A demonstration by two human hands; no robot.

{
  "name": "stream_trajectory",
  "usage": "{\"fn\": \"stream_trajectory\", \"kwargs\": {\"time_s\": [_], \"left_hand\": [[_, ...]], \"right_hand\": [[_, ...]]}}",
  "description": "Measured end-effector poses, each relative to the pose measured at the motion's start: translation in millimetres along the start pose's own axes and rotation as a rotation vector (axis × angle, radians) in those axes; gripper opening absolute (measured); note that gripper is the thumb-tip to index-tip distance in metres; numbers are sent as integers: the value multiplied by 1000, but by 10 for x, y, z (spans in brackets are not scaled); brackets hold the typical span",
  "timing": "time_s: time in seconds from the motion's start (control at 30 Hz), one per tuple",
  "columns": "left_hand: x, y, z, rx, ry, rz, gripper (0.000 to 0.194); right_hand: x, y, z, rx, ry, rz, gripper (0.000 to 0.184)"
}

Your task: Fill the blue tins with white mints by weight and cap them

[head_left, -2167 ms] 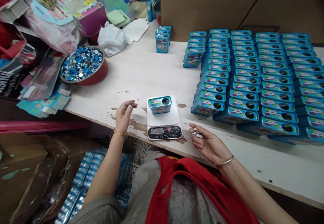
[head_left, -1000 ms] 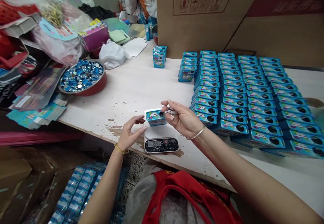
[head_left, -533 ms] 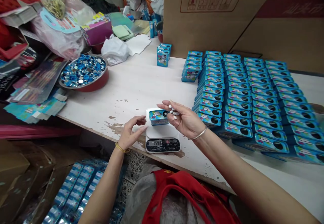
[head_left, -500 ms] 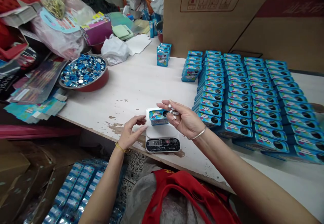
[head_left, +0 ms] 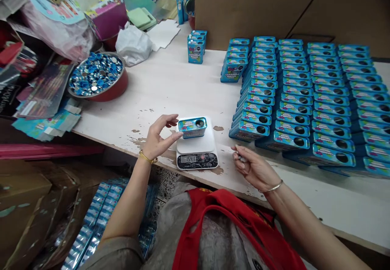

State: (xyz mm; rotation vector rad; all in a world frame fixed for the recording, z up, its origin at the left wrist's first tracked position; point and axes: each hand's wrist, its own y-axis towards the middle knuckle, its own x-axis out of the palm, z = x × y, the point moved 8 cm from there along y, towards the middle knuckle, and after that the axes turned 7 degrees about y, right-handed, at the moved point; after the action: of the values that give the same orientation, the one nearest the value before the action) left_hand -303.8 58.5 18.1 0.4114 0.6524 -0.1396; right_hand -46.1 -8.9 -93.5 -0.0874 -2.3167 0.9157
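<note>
A small blue candy tin (head_left: 192,128) stands on the white platform of a digital kitchen scale (head_left: 198,144), a round dark hole showing at the right of its top. My left hand (head_left: 160,138) is at the tin's left end, thumb and fingers apart; whether its fingertips touch the tin I cannot tell. To the right of the scale, my right hand (head_left: 254,166) is curled closed over white candies (head_left: 241,156), partly hidden by its fingers. Rows of similar blue tins (head_left: 292,121) fill the table's right side.
A red bowl (head_left: 106,93) of blue and silver caps stands at the left. More tins (head_left: 195,52) stand at the back near a cardboard box (head_left: 243,14). Plastic bags (head_left: 134,44) and printed cards (head_left: 45,121) lie at the left. Packed blue goods (head_left: 94,217) are below the table edge.
My right hand has moved from above the tin to the right of the scale, closing more over the candies. The tin's hole is now uncovered. The left hand has come closer to the tin.
</note>
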Motion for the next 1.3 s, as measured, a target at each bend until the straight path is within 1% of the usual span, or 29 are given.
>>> {"fn": "stream_trajectory", "kwargs": {"time_s": [0.07, 0.1, 0.2, 0.27, 0.33, 0.37, 0.4, 0.47, 0.53, 0.67, 0.8, 1.03, 1.23, 1.3], "left_hand": [[8, 88, 101, 53, 56, -14, 45], [22, 121, 141, 76, 79, -25, 46], [115, 177, 218, 132, 140, -88, 51], [189, 187, 241, 159, 178, -132, 45], [227, 191, 253, 174, 199, -143, 36], [231, 192, 258, 177, 199, -141, 35], [224, 194, 260, 176, 193, -137, 38], [177, 199, 255, 163, 186, -114, 49], [90, 206, 237, 139, 194, -69, 52], [-94, 212, 152, 66, 188, 29, 35], [-146, 192, 84, 26, 175, 50, 30], [-77, 176, 80, 43, 158, 15, 29], [47, 195, 98, 51, 143, -65, 38], [114, 201, 145, 67, 165, -130, 49]], "right_hand": [[-242, -7, 126, 6, -7, 52, 26], [-320, -11, 169, 5, -7, 65, 26], [-411, -17, 226, -9, 6, 69, 27], [-409, -11, 223, -25, 12, 58, 27], [-400, -1, 214, -35, 17, 48, 27], [-398, 4, 212, -34, 18, 42, 27], [-400, 8, 214, -29, 21, 39, 27], [-412, 12, 224, -12, 27, 37, 28], [-423, 11, 229, -4, 31, 38, 28], [-409, -3, 209, -27, 19, 28, 27], [-384, -19, 205, -23, 11, 23, 26], [-398, -21, 214, -22, 2, 39, 27], [-401, -29, 219, -6, -9, 60, 26], [-378, -47, 200, -11, -14, 71, 23]]}}
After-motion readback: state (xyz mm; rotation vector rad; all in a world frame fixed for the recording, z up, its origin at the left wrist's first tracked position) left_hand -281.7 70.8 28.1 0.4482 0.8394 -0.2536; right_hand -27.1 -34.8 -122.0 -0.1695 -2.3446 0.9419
